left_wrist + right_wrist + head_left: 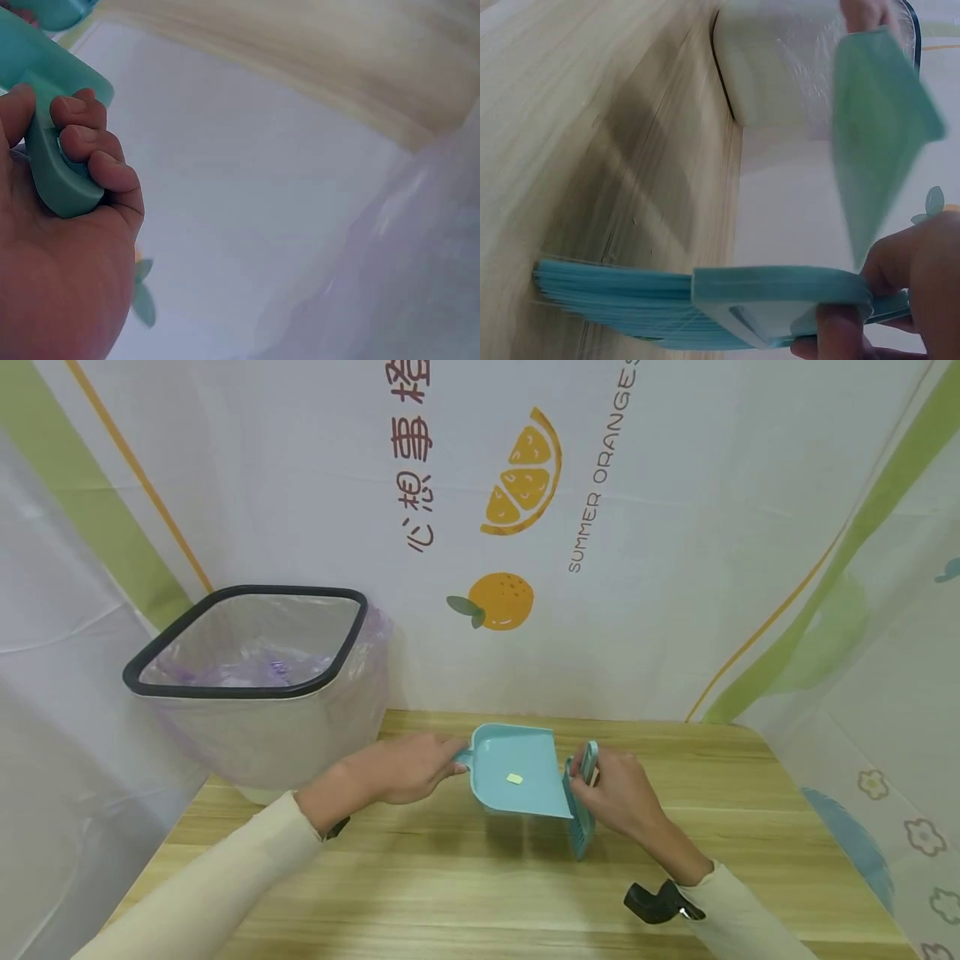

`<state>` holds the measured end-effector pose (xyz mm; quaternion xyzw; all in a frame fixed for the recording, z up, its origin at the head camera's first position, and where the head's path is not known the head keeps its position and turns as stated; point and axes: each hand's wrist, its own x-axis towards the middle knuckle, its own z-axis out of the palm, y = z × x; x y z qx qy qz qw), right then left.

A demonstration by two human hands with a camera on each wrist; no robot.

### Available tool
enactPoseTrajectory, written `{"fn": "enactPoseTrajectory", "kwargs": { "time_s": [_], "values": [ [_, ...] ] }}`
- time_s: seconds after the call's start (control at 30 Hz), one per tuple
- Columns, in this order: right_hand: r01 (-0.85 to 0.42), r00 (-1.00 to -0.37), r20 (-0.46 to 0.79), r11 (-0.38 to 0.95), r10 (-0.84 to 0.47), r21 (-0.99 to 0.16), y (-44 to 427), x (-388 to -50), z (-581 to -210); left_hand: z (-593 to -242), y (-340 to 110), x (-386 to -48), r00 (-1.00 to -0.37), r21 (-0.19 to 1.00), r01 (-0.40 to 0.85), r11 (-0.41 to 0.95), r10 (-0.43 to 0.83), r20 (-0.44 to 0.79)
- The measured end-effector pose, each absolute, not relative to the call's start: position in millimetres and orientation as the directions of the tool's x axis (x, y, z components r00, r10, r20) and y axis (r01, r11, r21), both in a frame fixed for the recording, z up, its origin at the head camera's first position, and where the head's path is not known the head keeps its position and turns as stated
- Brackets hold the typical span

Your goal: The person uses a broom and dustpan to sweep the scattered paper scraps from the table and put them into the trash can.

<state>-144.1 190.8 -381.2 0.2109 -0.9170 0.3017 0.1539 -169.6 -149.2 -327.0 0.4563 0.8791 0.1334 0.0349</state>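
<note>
My left hand point(408, 768) grips the handle of a light blue dustpan point(517, 752), its fingers curled round the handle point(64, 176) in the left wrist view. The pan is held above the table, and a small pale yellow piece point(514, 779) lies on it. On the other side, my right hand point(618, 793) holds a small blue brush point(579, 827) by its handle, close to the pan's open edge. Bristles point(615, 300) point down toward the table in the right wrist view, where the underside of the dustpan point(877, 127) also shows.
A white bin point(300, 735) with a black rim and a thin purplish liner stands at the left back of the wooden table point(420, 893). Behind the table hangs a white printed curtain point(315, 468), which continues along both sides.
</note>
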Motion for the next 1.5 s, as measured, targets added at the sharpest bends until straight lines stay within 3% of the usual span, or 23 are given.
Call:
{"fn": "enactPoseTrajectory", "kwargs": {
  "time_s": [0.37, 0.7, 1.07, 1.5],
  "values": [
    [-0.450, -0.880, 0.384, 0.755, -0.281, -0.477, 191.8, -143.7, -381.0, -266.6, -157.4, -169.4, -0.572, 0.247, 0.810, 0.532, 0.809, 0.136],
    [-0.467, -0.868, 0.406, 0.745, -0.284, -0.477, 191.6, -144.7, -382.9, -216.7, -182.8, -169.0, -0.667, 0.203, 0.743, 0.637, 0.726, 0.163],
    [-0.472, -0.868, 0.402, 0.739, -0.292, -0.482, 190.5, -146.1, -382.5, -198.8, -233.9, -173.3, -0.745, 0.197, 0.667, 0.718, 0.637, 0.200],
    [-0.469, -0.869, 0.398, 0.746, -0.294, -0.473, 189.0, -147.8, -384.2, -192.9, -301.0, -163.8, -0.812, 0.099, 0.569, 0.817, 0.538, 0.227]
  ]
}}
